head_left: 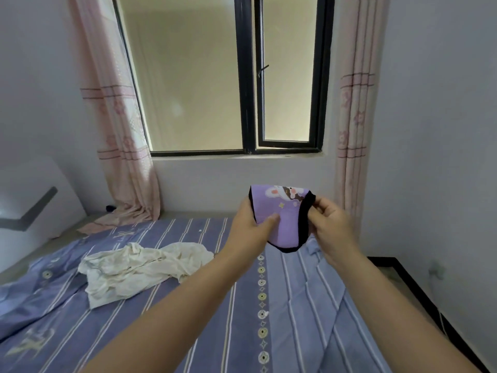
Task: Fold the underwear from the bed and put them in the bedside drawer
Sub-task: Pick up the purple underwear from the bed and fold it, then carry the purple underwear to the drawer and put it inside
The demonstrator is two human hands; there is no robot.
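I hold the purple underwear [282, 219] up in the air with both hands, right of the frame's center, above the bed [242, 305]. My left hand [251, 224] grips its left edge, fingers curled behind the cloth and the thumb pressed flat across the front. My right hand [329, 224] pinches the black trim at the upper right corner between thumb and fingertips, the rest of the fingers loosely curled. The underwear hangs between the 2 hands, cartoon print at its top, black-edged bottom pointing down, clear of the sheet.

No drawer shows in this view.

On the striped purple-blue sheet at lower left lies a crumpled cream garment [139, 267], well apart from my hands. Behind, a dark-framed window [247, 76] fills the upper center, with 1 pink curtain [118, 135] at left reaching the bed's far edge and another [352, 135] at right just behind my right hand.
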